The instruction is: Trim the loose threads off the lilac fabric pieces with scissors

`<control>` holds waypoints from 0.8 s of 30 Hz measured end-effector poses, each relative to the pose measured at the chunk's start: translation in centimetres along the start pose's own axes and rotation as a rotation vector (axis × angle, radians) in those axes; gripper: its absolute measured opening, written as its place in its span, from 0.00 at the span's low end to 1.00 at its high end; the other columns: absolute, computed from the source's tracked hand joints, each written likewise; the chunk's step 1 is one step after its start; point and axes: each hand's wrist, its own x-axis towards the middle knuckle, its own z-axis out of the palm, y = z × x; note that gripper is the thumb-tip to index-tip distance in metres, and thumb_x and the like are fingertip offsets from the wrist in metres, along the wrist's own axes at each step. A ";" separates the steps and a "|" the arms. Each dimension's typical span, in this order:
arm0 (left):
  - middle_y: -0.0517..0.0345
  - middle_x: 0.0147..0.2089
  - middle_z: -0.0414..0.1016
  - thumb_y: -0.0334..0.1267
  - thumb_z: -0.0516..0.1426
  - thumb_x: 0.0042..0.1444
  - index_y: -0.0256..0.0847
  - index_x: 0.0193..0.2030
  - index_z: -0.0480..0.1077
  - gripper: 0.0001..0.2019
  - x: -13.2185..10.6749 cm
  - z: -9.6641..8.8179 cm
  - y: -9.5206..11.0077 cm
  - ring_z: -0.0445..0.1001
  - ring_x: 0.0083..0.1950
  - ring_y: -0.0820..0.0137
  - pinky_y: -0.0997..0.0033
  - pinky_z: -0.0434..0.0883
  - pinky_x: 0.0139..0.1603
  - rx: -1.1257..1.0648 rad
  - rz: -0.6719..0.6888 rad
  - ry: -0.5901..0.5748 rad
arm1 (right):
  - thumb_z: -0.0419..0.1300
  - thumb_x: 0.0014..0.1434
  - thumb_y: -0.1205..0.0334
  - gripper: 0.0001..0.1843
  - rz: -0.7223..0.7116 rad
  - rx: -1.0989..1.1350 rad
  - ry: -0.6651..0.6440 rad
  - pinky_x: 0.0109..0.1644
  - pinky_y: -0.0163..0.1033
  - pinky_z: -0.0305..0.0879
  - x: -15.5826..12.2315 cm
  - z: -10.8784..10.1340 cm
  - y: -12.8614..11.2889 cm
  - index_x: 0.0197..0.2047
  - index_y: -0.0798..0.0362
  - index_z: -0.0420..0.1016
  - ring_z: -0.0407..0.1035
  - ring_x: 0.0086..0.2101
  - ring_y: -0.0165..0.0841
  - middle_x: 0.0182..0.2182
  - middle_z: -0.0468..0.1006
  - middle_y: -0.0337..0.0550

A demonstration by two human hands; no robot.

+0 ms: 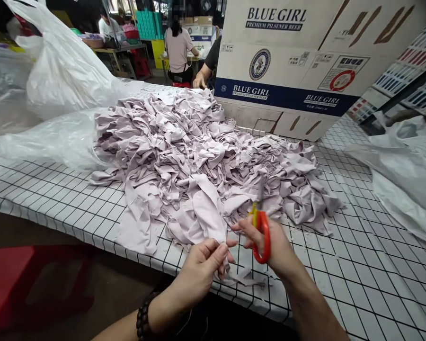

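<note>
A table under a white, black-checked cloth [369,279] fills most of the view. Taking the middle of the fabric pile as the clock's centre, a BLUE GIRL beer carton [287,61] stands on the table between one and two o'clock. The fabric pile [199,142] itself is a loose heap of crumpled pale pink pieces. White plastic bags [67,61] bulge at ten o'clock, another plastic bag [408,166] lies at three, and a red stool [17,279] shows below the table at eight. At six o'clock a pale pink piece [209,208] runs down from the heap, its near end pinched tightly in the left hand [202,265]. At five o'clock the right hand [266,241] grips scissors [263,237], fingers partly spread; the blurred blades point toward twelve, and I cannot tell how far apart they are. A co-worker's hand [200,80] appears at twelve. A narrow strip [246,279] trails at four o'clock from the left hand; a dark beaded bracelet [143,315] circles the left wrist.
</note>
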 end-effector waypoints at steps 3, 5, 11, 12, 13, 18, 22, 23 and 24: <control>0.61 0.26 0.68 0.57 0.60 0.54 0.33 0.33 0.75 0.23 -0.7 -0.8 0.7 0.60 0.23 0.78 0.76 0.59 0.25 0.207 0.074 0.003 | 0.72 0.41 0.45 0.25 0.001 0.027 -0.140 0.21 0.34 0.63 1.9 2.8 -0.8 0.28 0.50 0.62 0.61 0.18 0.26 0.20 0.65 0.29; 0.61 0.27 0.67 0.55 0.58 0.58 0.35 0.35 0.76 0.21 -1.1 -1.6 1.1 0.59 0.23 0.77 0.75 0.58 0.25 0.303 0.133 0.051 | 0.73 0.40 0.48 0.25 -0.025 0.030 -0.162 0.20 0.32 0.59 2.6 4.0 -0.8 0.27 0.50 0.62 0.59 0.18 0.24 0.19 0.63 0.28; 0.56 0.35 0.66 0.45 0.57 0.61 0.41 0.32 0.80 0.14 -1.5 -3.6 1.7 0.66 0.39 0.67 0.70 0.65 0.43 0.528 0.396 0.199 | 0.69 0.48 0.51 0.20 -0.093 -0.011 -0.059 0.25 0.33 0.58 2.1 3.4 0.4 0.29 0.50 0.62 0.60 0.22 0.26 0.20 0.63 0.29; 0.55 0.36 0.65 0.46 0.57 0.61 0.42 0.32 0.81 0.15 -1.5 -3.7 1.7 0.67 0.41 0.66 0.69 0.65 0.45 0.527 0.411 0.210 | 0.69 0.48 0.52 0.19 -0.107 -0.037 -0.038 0.26 0.33 0.59 1.8 3.0 0.5 0.30 0.50 0.63 0.60 0.23 0.27 0.21 0.65 0.30; 0.54 0.37 0.65 0.47 0.57 0.61 0.42 0.31 0.81 0.15 -1.5 -3.7 1.7 0.67 0.42 0.65 0.68 0.66 0.47 0.520 0.418 0.224 | 0.69 0.49 0.53 0.18 -0.131 -0.056 -0.018 0.26 0.33 0.59 1.4 2.7 0.5 0.32 0.50 0.64 0.60 0.24 0.27 0.25 0.69 0.33; 0.49 0.49 0.65 0.48 0.57 0.60 0.41 0.31 0.80 0.16 -1.5 -3.4 2.1 0.66 0.55 0.57 0.63 0.65 0.55 0.532 0.449 0.304 | 0.65 0.54 0.57 0.15 -0.216 0.042 -0.143 0.29 0.34 0.64 0.0 2.7 -0.2 0.35 0.48 0.61 0.61 0.24 0.23 0.57 0.72 0.44; 0.46 0.59 0.67 0.45 0.57 0.61 0.40 0.26 0.78 0.17 -1.5 -3.3 2.9 0.59 0.66 0.51 0.59 0.65 0.57 0.562 0.501 0.292 | 0.69 0.49 0.58 0.17 -0.195 0.177 -0.325 0.30 0.34 0.65 0.6 4.9 0.4 0.34 0.49 0.63 0.64 0.25 0.24 0.46 0.77 0.43; 0.45 0.57 0.70 0.45 0.57 0.61 0.40 0.24 0.77 0.18 -1.5 -3.2 3.0 0.59 0.66 0.50 0.60 0.66 0.55 0.556 0.514 0.272 | 0.69 0.48 0.57 0.18 -0.203 0.208 -0.328 0.30 0.34 0.65 1.0 5.5 0.6 0.33 0.49 0.62 0.65 0.25 0.25 0.42 0.78 0.42; 0.44 0.54 0.73 0.45 0.57 0.61 0.40 0.22 0.76 0.18 -1.5 -3.2 3.1 0.62 0.65 0.50 0.62 0.69 0.51 0.535 0.517 0.245 | 0.69 0.48 0.56 0.18 -0.213 0.229 -0.319 0.30 0.34 0.65 1.3 6.0 0.9 0.33 0.49 0.61 0.65 0.25 0.26 0.38 0.78 0.40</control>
